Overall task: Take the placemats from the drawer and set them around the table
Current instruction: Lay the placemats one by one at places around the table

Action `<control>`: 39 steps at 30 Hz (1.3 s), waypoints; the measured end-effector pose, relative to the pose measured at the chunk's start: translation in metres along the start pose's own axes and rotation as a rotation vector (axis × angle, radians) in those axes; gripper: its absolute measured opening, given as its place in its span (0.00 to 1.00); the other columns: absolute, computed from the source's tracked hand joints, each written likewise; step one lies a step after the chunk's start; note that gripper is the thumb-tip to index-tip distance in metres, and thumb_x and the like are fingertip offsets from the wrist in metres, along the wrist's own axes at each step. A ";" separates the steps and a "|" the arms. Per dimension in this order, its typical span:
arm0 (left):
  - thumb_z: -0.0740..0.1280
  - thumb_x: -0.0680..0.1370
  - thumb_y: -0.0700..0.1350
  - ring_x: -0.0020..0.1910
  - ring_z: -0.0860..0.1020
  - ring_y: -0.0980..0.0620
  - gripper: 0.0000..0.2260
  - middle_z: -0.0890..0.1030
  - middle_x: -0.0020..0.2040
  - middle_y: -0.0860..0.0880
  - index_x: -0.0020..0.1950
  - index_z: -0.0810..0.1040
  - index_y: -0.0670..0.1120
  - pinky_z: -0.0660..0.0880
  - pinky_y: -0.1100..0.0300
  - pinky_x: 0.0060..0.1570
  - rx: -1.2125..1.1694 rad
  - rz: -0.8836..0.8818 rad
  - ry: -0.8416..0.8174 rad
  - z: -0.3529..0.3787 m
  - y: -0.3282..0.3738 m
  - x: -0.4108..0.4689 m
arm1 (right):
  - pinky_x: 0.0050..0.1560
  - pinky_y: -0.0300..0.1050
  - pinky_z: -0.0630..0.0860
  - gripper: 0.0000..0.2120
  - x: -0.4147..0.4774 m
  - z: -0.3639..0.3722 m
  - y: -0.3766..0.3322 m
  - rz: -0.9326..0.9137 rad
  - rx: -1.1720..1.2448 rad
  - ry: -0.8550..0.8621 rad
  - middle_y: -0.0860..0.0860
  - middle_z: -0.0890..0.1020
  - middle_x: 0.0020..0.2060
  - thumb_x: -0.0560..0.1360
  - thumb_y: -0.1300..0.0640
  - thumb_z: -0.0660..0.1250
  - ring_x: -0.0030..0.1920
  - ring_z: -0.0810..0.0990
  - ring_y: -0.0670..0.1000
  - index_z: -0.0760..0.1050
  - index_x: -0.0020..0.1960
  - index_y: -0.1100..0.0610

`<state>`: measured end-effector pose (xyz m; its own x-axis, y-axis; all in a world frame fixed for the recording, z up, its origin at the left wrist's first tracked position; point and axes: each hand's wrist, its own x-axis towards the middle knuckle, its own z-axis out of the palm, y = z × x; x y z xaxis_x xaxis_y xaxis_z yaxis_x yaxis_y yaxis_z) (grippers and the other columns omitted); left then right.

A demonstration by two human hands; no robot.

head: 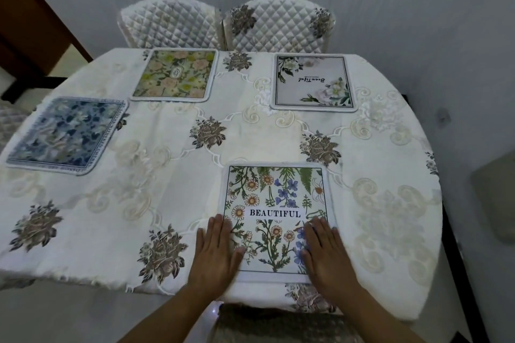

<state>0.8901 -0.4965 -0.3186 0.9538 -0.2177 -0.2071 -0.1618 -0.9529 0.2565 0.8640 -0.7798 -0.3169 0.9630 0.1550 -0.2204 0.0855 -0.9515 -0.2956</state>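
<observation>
Several square placemats lie on the round table's white embroidered cloth [167, 175]. A wildflower placemat [274, 198] printed "BEAUTIFUL" sits at the near edge. My left hand [216, 256] lies flat on its left border and my right hand [327, 256] lies flat on its right border, fingers stretched out and together. A blue floral placemat [67, 135] is at the left. A yellow-green floral placemat [175, 74] is at the far left, and a white one with script lettering [313, 82] at the far right. No drawer is in view.
Two quilted white chairs [170, 22] [278, 25] stand against the wall behind the table. Another chair's back [278, 323] is just below the near edge between my arms. A brown door frame [33, 22] is at the far left, and a grey cushion [496, 198] at the right.
</observation>
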 end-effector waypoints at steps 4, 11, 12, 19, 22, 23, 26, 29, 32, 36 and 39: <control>0.42 0.82 0.59 0.77 0.35 0.50 0.29 0.42 0.80 0.45 0.80 0.44 0.46 0.37 0.49 0.76 -0.003 0.101 0.051 -0.015 0.030 0.063 | 0.77 0.51 0.40 0.28 0.069 -0.018 -0.039 -0.059 0.005 0.045 0.54 0.46 0.78 0.83 0.47 0.45 0.78 0.43 0.56 0.47 0.79 0.57; 0.46 0.83 0.52 0.78 0.46 0.43 0.26 0.52 0.79 0.40 0.78 0.51 0.40 0.42 0.49 0.76 0.050 0.130 0.063 -0.023 0.041 0.178 | 0.77 0.54 0.41 0.29 0.195 -0.047 -0.048 -0.066 -0.096 -0.068 0.54 0.46 0.79 0.82 0.49 0.48 0.79 0.41 0.54 0.43 0.79 0.57; 0.47 0.83 0.53 0.78 0.47 0.43 0.27 0.54 0.79 0.39 0.78 0.52 0.40 0.41 0.49 0.75 0.068 0.152 0.084 -0.023 0.035 0.184 | 0.77 0.53 0.41 0.29 0.200 -0.044 -0.041 -0.078 -0.093 -0.055 0.53 0.46 0.79 0.83 0.48 0.46 0.79 0.42 0.53 0.43 0.79 0.56; 0.46 0.83 0.56 0.79 0.46 0.46 0.28 0.53 0.79 0.42 0.79 0.51 0.41 0.42 0.51 0.76 0.059 0.163 0.136 -0.023 0.005 0.186 | 0.77 0.53 0.45 0.30 0.177 -0.028 0.025 0.029 -0.052 0.164 0.55 0.53 0.79 0.82 0.43 0.42 0.79 0.45 0.53 0.49 0.79 0.58; 0.46 0.83 0.57 0.78 0.43 0.48 0.29 0.51 0.80 0.42 0.79 0.50 0.41 0.40 0.52 0.75 0.050 0.136 0.118 -0.023 -0.001 0.183 | 0.77 0.51 0.43 0.33 0.168 -0.029 0.040 0.090 -0.017 0.173 0.54 0.51 0.79 0.81 0.41 0.41 0.78 0.42 0.51 0.48 0.79 0.58; 0.45 0.82 0.58 0.78 0.41 0.48 0.30 0.49 0.80 0.42 0.79 0.49 0.41 0.39 0.53 0.75 0.043 0.115 0.109 -0.023 -0.002 0.181 | 0.77 0.50 0.42 0.33 0.163 -0.028 0.042 0.116 -0.004 0.167 0.54 0.48 0.79 0.80 0.40 0.40 0.78 0.40 0.50 0.46 0.79 0.58; 0.42 0.81 0.63 0.78 0.38 0.47 0.34 0.43 0.79 0.43 0.79 0.44 0.41 0.39 0.53 0.75 0.028 0.068 0.071 -0.020 -0.002 0.162 | 0.77 0.49 0.39 0.35 0.141 -0.022 0.039 0.161 0.026 0.141 0.54 0.44 0.79 0.79 0.38 0.38 0.77 0.36 0.50 0.42 0.79 0.58; 0.40 0.80 0.66 0.77 0.35 0.47 0.37 0.37 0.78 0.42 0.78 0.38 0.41 0.38 0.52 0.76 0.034 0.044 0.050 -0.017 0.005 0.123 | 0.77 0.49 0.38 0.34 0.102 -0.010 0.030 0.172 0.042 0.128 0.53 0.40 0.79 0.80 0.38 0.39 0.77 0.33 0.50 0.40 0.79 0.57; 0.40 0.79 0.67 0.76 0.32 0.47 0.38 0.32 0.77 0.41 0.77 0.34 0.42 0.37 0.53 0.74 0.028 0.008 0.020 -0.007 0.012 0.071 | 0.76 0.48 0.38 0.34 0.054 0.001 0.018 0.168 0.067 0.104 0.52 0.38 0.78 0.81 0.38 0.40 0.77 0.33 0.49 0.40 0.79 0.57; 0.47 0.79 0.68 0.78 0.38 0.45 0.40 0.39 0.78 0.40 0.78 0.42 0.40 0.35 0.54 0.73 -0.001 -0.065 -0.070 0.009 0.014 0.009 | 0.74 0.47 0.45 0.35 0.005 0.010 0.004 0.196 0.099 0.001 0.57 0.55 0.78 0.80 0.39 0.42 0.78 0.44 0.50 0.49 0.79 0.60; 0.54 0.76 0.69 0.76 0.59 0.40 0.40 0.63 0.74 0.35 0.75 0.63 0.38 0.43 0.50 0.73 0.088 -0.083 -0.101 0.018 0.006 -0.001 | 0.73 0.46 0.45 0.33 0.001 0.000 -0.004 0.166 0.032 0.021 0.59 0.65 0.73 0.79 0.42 0.47 0.77 0.47 0.50 0.51 0.78 0.60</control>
<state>0.8837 -0.5059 -0.3335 0.9351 -0.1531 -0.3195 -0.1090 -0.9824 0.1517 0.8642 -0.7758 -0.3159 0.9685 -0.0092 -0.2489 -0.0827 -0.9546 -0.2861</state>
